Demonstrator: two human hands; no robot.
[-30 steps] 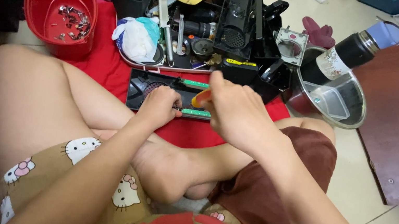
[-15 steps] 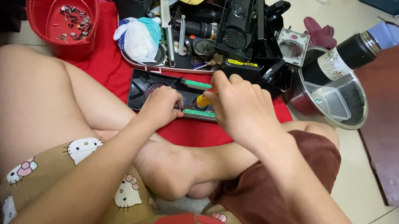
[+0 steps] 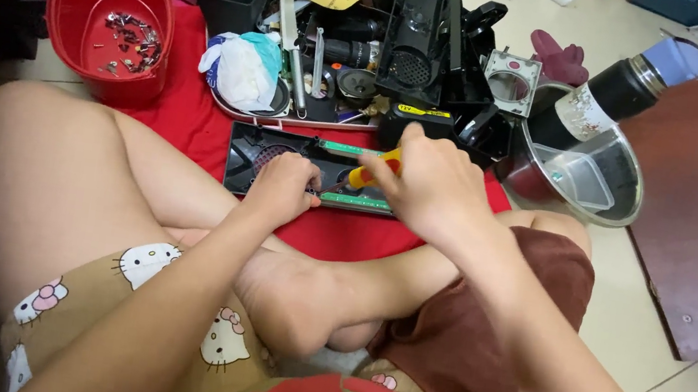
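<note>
Head view: my right hand (image 3: 429, 185) was clenched on a yellow-handled screwdriver (image 3: 361, 176), tip angled down into the black housing (image 3: 316, 168). Left hand (image 3: 284, 188) pressed flat on the housing's near edge, gripping nothing. Housing lay on the red cloth (image 3: 194, 122), just ahead of my crossed legs. Risk, as I judged it: tip slipping toward the left fingers, since they sat right beside it.

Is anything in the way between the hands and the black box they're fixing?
Nothing visible is. The left hand rests right on the black casing, and the right hand holds a yellow-handled screwdriver whose tip points into it beside the left fingers.
</note>
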